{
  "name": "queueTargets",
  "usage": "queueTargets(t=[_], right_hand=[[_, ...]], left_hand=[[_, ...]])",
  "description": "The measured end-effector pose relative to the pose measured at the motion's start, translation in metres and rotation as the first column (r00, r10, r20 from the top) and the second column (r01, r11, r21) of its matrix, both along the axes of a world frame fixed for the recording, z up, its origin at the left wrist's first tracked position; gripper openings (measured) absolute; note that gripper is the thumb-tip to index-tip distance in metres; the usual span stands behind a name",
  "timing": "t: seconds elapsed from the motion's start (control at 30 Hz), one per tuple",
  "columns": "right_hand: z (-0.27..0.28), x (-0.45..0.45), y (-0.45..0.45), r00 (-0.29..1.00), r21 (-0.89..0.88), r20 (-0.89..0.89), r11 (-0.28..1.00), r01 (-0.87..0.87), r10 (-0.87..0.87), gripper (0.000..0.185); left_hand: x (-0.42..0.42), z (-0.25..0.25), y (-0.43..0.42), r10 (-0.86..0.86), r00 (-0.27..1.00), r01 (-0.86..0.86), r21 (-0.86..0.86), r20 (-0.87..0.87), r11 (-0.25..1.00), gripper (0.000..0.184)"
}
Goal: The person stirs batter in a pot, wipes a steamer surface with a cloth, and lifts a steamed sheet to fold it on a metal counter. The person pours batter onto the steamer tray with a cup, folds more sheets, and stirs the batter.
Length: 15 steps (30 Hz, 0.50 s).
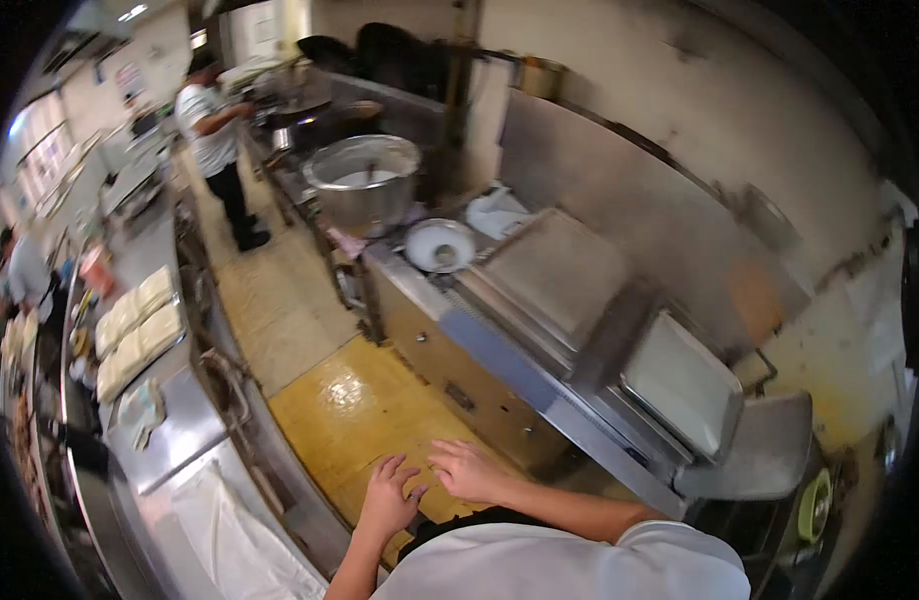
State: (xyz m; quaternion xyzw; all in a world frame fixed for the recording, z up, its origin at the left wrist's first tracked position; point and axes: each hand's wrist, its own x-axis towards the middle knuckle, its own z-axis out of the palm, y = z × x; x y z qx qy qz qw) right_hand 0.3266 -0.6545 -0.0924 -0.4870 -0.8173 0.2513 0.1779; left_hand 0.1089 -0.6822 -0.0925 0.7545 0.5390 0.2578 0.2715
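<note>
Head view: nearest to the hands, as far as we can tell, is the front of the right-side bench [569, 405], just beyond the fingers and not touched. Left grip [384, 497]: fingers spread and half curled, thumb apart, nothing visible in it. Right grip [469, 470]: loosely bent, fingertips toward the left one, nothing visible pinched. Hands near each other, apart, over the yellow floor [324, 410].

We judge the step as holding both hands free in a narrow aisle. To do it well, we'd keep elbows in, wrists loose and knuckles off the metal edge, and look down for footing, since the floor shines and may be slick.

Outward, on the right bench we note a pale tray [682, 380], a wider tray [559, 272] and a white bowl [439, 246] beside a big metal pot [364, 207]. The tray's rim lies near the bench edge, so we'd keep the right sleeve clear.

Left bench [184, 450]: white sheet [219, 535], small cloth [141, 412], pale slabs [139, 330]. Farther up the aisle, a co-worker [211, 140] stands at the cooking line; details too blurred to tell.
</note>
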Motion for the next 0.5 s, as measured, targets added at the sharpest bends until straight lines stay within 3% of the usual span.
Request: queueTargets(t=[0.23,0.5], right_hand=[[0.002,0.166,-0.059,0.95,0.005,0.012,0.95,0.311,-0.312,0.036],[-0.017,0.393,-0.16,0.752,-0.019,-0.035,0.752,0.659,-0.659,0.032]], left_hand=[[0.139,-0.012,0.009,-0.278,0.96,0.279,0.022,-0.033,0.96,0.033],[0.34,0.001,-0.027,-0.503,0.864,0.501,-0.062,-0.023,0.863,0.032]])
